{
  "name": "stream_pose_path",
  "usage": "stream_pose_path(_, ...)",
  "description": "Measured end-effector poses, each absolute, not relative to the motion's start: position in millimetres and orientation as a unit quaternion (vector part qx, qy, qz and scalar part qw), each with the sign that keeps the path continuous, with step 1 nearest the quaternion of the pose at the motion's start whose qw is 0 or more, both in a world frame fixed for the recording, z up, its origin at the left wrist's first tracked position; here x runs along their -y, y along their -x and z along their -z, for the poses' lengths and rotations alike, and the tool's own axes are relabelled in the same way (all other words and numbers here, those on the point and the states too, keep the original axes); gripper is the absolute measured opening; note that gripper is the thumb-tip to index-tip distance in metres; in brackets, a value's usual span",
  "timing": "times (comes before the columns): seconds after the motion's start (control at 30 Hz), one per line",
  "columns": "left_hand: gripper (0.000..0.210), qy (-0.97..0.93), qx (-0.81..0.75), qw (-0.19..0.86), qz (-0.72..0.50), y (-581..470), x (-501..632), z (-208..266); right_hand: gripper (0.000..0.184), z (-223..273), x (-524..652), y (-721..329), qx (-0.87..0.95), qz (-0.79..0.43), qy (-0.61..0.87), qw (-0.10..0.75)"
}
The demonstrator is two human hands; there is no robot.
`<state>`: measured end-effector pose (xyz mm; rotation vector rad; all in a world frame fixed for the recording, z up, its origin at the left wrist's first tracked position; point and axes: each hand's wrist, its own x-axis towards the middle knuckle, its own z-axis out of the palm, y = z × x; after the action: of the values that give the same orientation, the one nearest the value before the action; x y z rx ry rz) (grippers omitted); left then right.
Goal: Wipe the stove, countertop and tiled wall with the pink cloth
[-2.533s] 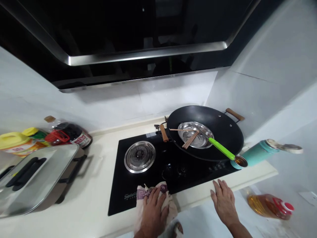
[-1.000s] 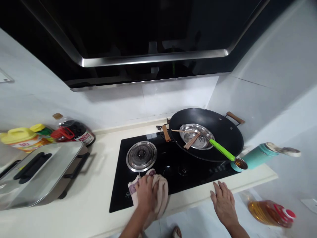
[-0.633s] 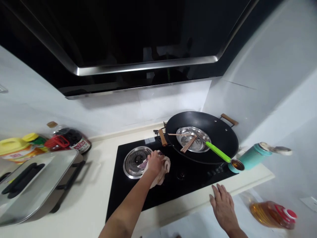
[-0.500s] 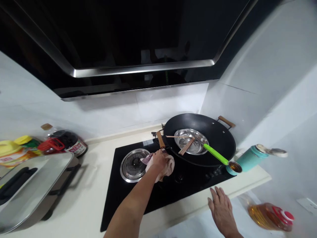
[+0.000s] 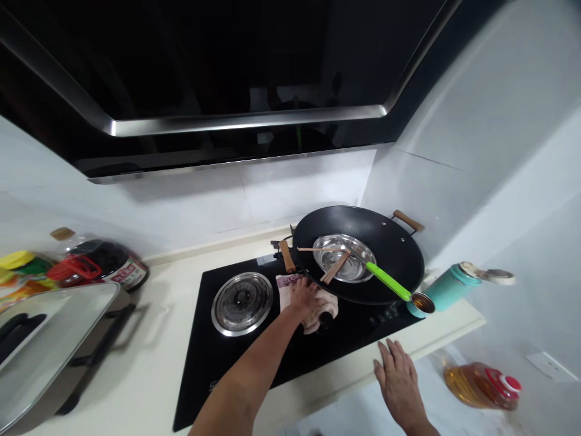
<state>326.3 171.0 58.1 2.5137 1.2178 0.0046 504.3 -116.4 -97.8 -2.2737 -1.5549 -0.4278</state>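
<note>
My left hand (image 5: 305, 299) presses down on a pale cloth (image 5: 285, 295) with a purple patterned edge, fingers bent over it. The cloth lies on the black glass cooktop (image 5: 267, 351), between the round burner (image 5: 242, 303) and the wok (image 5: 313, 227). Part of it is hidden under my hand. My right hand (image 5: 398, 378) rests on the counter's front edge, fingers apart and nothing held. Inside the wok sit a steel bowl (image 5: 358, 277), several wooden chopsticks (image 5: 336, 267) and a utensil with a bright green handle (image 5: 388, 280).
A teal flask (image 5: 449, 289) with its lid open stands right of the wok, beside a cup (image 5: 421, 304) of brown liquid. Lower right is an oil bottle (image 5: 483, 386). At left are a large pan (image 5: 91, 315) and sauce bottles (image 5: 129, 272). The range hood (image 5: 254, 124) hangs overhead.
My left hand has slid the cloth right and away from the burner, and the cloth now lies more spread out. My right hand stays on the counter edge. The view has shifted slightly.
</note>
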Motion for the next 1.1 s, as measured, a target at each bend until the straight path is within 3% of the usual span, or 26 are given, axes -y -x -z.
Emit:
stream_pose_path(0.13, 0.089, -0.866, -0.454, 0.202, 0.057, -295.0, -178.9, -59.7, 0.064, 98.2, 116.4, -504.7, 0.55, 0.153, 0.803, 0.172)
stream_pose_path(0.37, 0.11, -0.877, -0.387, 0.24, 0.154, -285.7, -193.6, -62.9, 0.069, 98.8, 117.7, -505.5, 0.549, 0.149, 0.803, 0.177)
stream_pose_path(0.57, 0.139, -0.866, -0.412, 0.233, 0.163, -302.6, -186.3, -49.7, 0.068, 99.3, 117.7, -505.1, 0.555, 0.166, 0.796, 0.174)
stream_pose_path(1.1, 0.079, -0.858, -0.49, 0.153, 0.002, -309.2, -226.4, -38.9, 0.067, 109.3, 117.1, -511.9, 0.542, 0.175, 0.805, 0.169)
